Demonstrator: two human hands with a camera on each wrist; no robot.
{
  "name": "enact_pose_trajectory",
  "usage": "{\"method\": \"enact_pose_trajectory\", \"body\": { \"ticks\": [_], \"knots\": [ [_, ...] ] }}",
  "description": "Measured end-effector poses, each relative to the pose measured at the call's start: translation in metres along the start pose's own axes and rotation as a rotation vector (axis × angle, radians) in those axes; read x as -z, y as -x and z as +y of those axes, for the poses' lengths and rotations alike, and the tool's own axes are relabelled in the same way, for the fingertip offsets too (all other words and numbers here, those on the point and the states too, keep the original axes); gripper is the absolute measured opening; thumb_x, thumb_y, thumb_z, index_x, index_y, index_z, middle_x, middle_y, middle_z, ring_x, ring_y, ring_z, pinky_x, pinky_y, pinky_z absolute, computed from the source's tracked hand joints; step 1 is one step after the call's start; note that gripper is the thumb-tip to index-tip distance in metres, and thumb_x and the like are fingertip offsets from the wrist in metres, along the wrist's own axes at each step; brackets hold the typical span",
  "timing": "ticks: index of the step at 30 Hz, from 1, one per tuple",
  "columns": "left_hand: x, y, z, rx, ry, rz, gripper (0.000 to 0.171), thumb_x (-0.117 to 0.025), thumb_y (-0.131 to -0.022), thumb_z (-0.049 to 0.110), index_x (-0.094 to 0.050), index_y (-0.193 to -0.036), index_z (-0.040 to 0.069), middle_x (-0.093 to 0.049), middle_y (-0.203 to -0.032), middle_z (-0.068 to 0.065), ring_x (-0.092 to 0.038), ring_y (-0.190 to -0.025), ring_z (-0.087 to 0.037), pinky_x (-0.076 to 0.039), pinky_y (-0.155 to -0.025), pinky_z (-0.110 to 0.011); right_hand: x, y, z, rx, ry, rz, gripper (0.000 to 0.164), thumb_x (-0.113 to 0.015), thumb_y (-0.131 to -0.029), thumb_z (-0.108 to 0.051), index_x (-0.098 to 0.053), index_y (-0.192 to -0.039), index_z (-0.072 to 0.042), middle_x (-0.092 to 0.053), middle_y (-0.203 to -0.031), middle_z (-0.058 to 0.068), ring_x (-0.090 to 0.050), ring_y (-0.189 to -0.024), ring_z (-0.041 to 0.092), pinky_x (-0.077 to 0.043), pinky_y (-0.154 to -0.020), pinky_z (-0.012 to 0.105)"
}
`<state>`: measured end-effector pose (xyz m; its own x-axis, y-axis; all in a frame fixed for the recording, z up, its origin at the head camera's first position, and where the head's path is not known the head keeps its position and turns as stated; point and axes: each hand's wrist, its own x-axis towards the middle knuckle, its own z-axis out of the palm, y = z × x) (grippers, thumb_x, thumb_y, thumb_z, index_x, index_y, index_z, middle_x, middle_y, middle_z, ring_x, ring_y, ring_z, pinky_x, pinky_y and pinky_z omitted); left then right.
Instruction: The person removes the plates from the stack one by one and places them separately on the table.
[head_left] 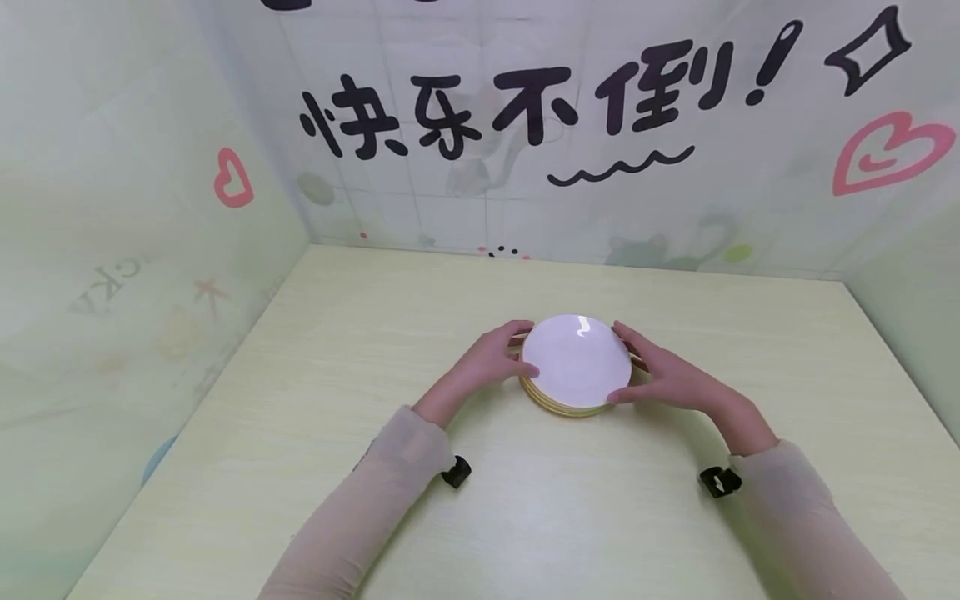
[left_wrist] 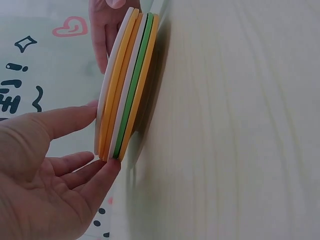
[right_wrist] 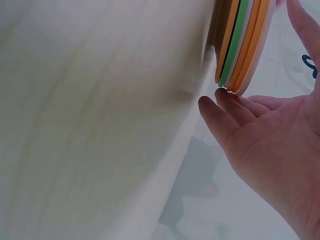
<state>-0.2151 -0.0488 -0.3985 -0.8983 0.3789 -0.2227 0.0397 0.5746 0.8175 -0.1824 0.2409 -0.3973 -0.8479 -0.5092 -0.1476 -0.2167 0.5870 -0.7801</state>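
A stack of round plates [head_left: 577,358] stands low over the table, a glossy white one uppermost. Seen edge-on in the left wrist view, the stack [left_wrist: 126,90] has white, orange and green rims, with an orange plate at the bottom. My left hand [head_left: 497,357] grips its left side, thumb over the top rim and fingertips against the edge. From the right, my right hand [head_left: 670,379] holds the opposite side, its thumb at the near rim. In the right wrist view, fingertips of that hand [right_wrist: 272,125] meet the layered edge.
The pale wood-grain table [head_left: 360,333] spreads around the stack. A printed backdrop [head_left: 480,208] with dark characters and hearts rises behind it, and side walls [head_left: 112,275] flank the table. A dark strap device [head_left: 720,482] sits at the right wrist, another [head_left: 457,472] at the left.
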Motion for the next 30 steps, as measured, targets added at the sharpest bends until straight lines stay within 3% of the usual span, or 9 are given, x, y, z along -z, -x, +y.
{"method": "enact_pose_trajectory", "body": {
  "ticks": [13, 22, 30],
  "knots": [
    [0.0009, -0.0058, -0.0038, 0.026, -0.020, -0.005, 0.070, -0.078, -0.086, 0.014, -0.045, -0.148, 0.006, -0.050, -0.151, -0.011, -0.049, -0.140, -0.026, -0.039, -0.120, -0.038, 0.0007, -0.0011, 0.0033, -0.038, -0.005, -0.029, 0.112, -0.080, -0.084, -0.031, -0.002, -0.158, 0.003, -0.009, -0.165, 0.026, -0.019, -0.150, 0.048, -0.025, -0.122, 0.060],
    [0.0025, -0.0064, -0.0052, 0.028, -0.015, -0.013, 0.065, -0.076, -0.088, 0.013, -0.047, -0.146, 0.006, -0.053, -0.149, -0.012, -0.050, -0.138, -0.026, -0.041, -0.119, -0.038, 0.0024, -0.0027, 0.0022, -0.008, -0.062, -0.052, 0.108, -0.081, -0.084, -0.022, -0.007, -0.156, 0.007, -0.017, -0.162, 0.031, -0.022, -0.148, 0.049, -0.027, -0.121, 0.060],
    [0.0049, -0.0055, -0.0058, 0.044, -0.005, 0.002, 0.060, -0.076, -0.088, 0.014, -0.052, -0.142, 0.007, -0.058, -0.143, -0.012, -0.056, -0.132, -0.026, -0.046, -0.114, -0.038, 0.0035, -0.0028, 0.0043, 0.011, -0.021, -0.033, 0.104, -0.082, -0.082, -0.021, -0.014, -0.155, 0.007, -0.025, -0.160, 0.030, -0.027, -0.147, 0.048, -0.029, -0.120, 0.059]
  ]
}}
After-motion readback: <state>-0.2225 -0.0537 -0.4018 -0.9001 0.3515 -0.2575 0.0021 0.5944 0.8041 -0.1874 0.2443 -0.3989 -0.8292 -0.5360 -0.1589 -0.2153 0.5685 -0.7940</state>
